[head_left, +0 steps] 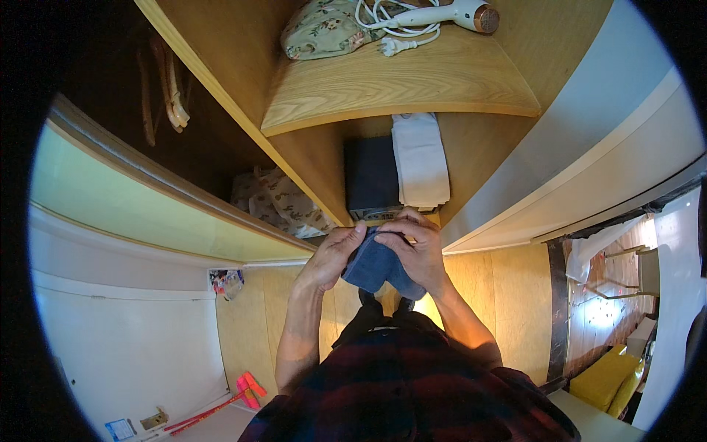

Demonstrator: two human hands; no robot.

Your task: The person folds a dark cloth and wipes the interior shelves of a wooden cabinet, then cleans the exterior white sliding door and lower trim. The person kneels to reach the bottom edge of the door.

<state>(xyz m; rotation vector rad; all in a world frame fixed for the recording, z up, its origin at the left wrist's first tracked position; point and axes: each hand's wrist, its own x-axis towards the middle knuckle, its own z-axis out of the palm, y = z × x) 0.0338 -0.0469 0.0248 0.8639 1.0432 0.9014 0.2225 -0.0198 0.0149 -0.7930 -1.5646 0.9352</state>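
Both hands closed on a folded dark blue cloth (377,265), held in front of the torso at the open wardrobe, just below the lower shelf. Left hand (333,254) wraps the cloth's left edge, thumb pressed on its top corner; right hand (420,250) covers the top and right side, fingers (403,223) curled over the upper edge. Cloth is clamped between the two hands, not resting on any surface; its lower corner hangs free below the right palm. Directly behind the hands, on the lower shelf: a dark grey box-like block (370,177), exact kind can't tell, and a stack of folded white cloth (421,160) touching its right side. Upper shelf (412,85) carries a floral fabric pouch (322,29) on the left and a white hair dryer (453,12) with its coiled white cable and plug (394,37) just beside the pouch. Left of the vertical wardrobe divider (243,110): dark compartment with wooden hangers (171,88) up top and a floral fabric bundle (278,202) lower down. Floor is light wood; a small colourful item (226,281) lies near the white door at left, and a red-and-pink long-handled tool (239,394) lies lower left. Yellow object (605,379) at far right, partly cut by the frame edge. Person wears a dark red plaid shirt (412,390), forearms bare.
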